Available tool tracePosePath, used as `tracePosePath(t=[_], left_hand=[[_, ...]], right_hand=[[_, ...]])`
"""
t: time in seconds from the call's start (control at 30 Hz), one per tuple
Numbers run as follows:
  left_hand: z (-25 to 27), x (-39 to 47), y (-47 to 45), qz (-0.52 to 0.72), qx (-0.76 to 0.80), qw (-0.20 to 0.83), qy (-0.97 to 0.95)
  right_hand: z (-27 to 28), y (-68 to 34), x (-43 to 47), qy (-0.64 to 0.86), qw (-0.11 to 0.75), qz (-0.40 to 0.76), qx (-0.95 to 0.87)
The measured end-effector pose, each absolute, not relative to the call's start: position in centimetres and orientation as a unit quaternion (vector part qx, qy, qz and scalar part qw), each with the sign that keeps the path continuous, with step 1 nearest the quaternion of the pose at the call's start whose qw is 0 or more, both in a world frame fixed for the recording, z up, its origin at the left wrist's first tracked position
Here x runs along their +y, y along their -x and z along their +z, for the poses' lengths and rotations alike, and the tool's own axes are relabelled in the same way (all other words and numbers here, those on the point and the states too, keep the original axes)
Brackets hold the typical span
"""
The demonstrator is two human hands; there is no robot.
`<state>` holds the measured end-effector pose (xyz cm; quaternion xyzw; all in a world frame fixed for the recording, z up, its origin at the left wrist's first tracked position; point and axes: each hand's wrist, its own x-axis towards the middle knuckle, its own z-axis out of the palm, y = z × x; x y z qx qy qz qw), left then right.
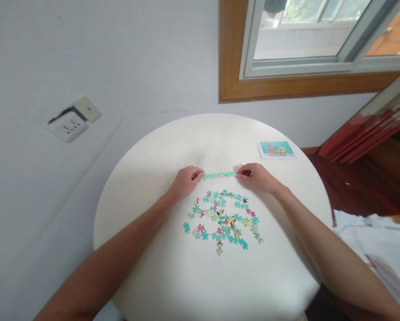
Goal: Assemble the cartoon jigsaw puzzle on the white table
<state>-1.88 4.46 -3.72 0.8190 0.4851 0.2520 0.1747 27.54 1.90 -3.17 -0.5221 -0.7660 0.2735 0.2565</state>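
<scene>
Left hand [186, 180] and right hand [257, 176] pinch opposite ends of a joined puzzle strip [218, 175], loose puzzle pieces [223, 220] just nearer, bare round table [200, 138] beyond.

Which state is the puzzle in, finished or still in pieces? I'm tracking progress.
Mostly in pieces: loose puzzle pieces lie scattered on the round table; only one joined strip is assembled, held between left hand and right hand.

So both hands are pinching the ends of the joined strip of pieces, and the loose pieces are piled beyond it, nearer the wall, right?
Not quite. The head view shows the loose pieces on the near side of the joined strip, toward the person. The left hand and right hand do pinch its ends.
</scene>
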Motion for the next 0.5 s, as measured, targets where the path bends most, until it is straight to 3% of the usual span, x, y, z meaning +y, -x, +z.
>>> tracePosePath(t=[0.5], left_hand=[[-4.30, 4.73, 2.08, 0.253, 0.482, 0.170, -0.822]], right_hand=[[-2.76, -27.45, 1.67, 0.529, 0.255, 0.276, -0.761]])
